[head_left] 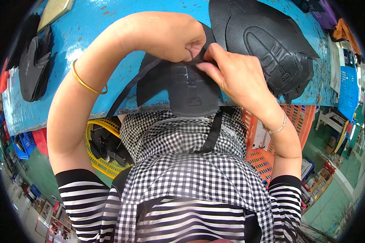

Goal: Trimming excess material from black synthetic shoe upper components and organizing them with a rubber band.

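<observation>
Curling the left hand (pixel 174 35) inward from a sharply bent wrist, folding fingers toward the palm and hiding their tips, so leaving its grip impossible to tell. Facing it from the other side with the right hand (pixel 240 75), pinching thumb and forefinger together on dark material (pixel 196 61), too shaded for telling strip from panel. Working just above a black panel (pixel 178 95), lying on the table and sticking out slightly past its front edge, showing stitched lines and a narrow slit. Letting a black strip (pixel 129 86) trail from beside the left hand down to the table edge.

Probably calling for short, close pinches: holding both hands near each other, lightly tensioning the dark material between them, matching edges before pressing. Likely going better by supporting the panel's overhanging end, so not dragging it askew, and by leaving the strip untwisted. Perhaps also needing a straighter left wrist, for steadier fingertips and a clearer view.

Sitting close to a stack of black panels (pixel 267 40) at right on the blue table (pixel 81 24), so perhaps watching the right forearm for snags. Having flat black pieces (pixel 34 71) well apart at left, with a yellow basket (pixel 102 166) and an orange crate (pixel 300 115) below.
</observation>
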{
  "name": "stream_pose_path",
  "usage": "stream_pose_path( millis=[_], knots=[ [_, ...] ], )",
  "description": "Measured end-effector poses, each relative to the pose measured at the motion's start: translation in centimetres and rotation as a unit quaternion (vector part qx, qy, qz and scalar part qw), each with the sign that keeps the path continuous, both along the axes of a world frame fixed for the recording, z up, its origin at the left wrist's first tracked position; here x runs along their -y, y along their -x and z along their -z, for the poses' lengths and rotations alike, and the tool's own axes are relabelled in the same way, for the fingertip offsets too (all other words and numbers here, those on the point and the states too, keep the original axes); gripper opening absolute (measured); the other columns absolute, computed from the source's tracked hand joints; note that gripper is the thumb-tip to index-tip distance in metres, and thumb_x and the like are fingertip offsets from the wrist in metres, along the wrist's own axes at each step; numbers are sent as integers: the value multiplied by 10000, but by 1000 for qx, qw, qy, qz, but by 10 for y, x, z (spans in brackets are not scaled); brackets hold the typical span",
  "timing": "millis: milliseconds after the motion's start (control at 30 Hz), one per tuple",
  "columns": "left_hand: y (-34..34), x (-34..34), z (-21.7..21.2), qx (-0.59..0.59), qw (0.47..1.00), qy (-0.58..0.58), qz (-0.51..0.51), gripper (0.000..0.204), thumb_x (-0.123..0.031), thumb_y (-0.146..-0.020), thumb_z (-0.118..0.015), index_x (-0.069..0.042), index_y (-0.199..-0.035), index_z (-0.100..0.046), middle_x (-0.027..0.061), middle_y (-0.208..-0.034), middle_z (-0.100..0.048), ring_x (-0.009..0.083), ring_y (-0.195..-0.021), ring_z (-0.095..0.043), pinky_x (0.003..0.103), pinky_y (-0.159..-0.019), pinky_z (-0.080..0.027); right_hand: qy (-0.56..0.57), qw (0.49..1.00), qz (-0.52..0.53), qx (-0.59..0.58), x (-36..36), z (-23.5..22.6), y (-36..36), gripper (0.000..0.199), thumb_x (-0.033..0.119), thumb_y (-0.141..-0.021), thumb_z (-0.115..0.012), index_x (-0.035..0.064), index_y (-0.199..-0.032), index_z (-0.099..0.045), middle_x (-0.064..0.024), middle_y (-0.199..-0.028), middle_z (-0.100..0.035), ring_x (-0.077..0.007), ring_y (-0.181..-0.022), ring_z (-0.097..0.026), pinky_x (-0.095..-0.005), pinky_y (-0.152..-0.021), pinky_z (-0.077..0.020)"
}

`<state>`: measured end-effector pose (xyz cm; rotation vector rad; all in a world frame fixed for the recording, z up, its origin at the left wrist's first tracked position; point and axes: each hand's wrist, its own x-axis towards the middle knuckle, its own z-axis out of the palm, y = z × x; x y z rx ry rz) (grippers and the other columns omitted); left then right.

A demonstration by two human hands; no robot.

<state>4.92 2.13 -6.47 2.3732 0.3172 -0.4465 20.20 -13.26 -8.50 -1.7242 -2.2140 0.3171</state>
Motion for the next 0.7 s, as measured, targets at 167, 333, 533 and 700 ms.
stream_pose_path(
  millis=[167, 333, 533, 700],
  knots=[
    [12, 0, 3, 64, 996, 41, -38, 138, -61, -810, -651, 23, -815, -541, 128, -679, -565, 249, -616, -530, 368, -600, -428, 22, 1000, 7, -14, 6, -1, -6, 264, 290, -857, -709, 86, -897, -546, -94, -740, -644, -277, -647, -658, -384, -526, -495],
    [22, -5, 19, 121, 986, 100, -62, 158, -77, -844, -643, 15, -864, -516, 97, -694, -570, 185, -639, -536, 332, -612, -437, -87, 990, -109, -21, 35, -2, 14, 263, 156, -770, -683, 79, -989, -558, -96, -1107, -682, -174, -630, -647, -311, -512, -517],
    [28, -4, 20, 142, 978, 98, -114, 136, -87, -892, -634, 15, -916, -547, 51, -716, -565, 115, -693, -524, 287, -649, -449, -10, 985, -31, 172, 33, 5, 50, 391, 222, -875, -667, 39, -1206, -567, -206, -1387, -541, -166, -526, -611, -287, -503, -506],
    [72, -10, 27, 240, 943, 43, -228, 143, -138, -932, -637, -6, -970, -597, -6, -805, -614, 63, -679, -484, 240, -607, -414, 42, 985, -124, 109, 35, -5, 28, 649, 336, -781, -778, 47, -1308, -534, -241, -1453, -460, -178, -505, -602, -299, -476, -487]
  ],
)
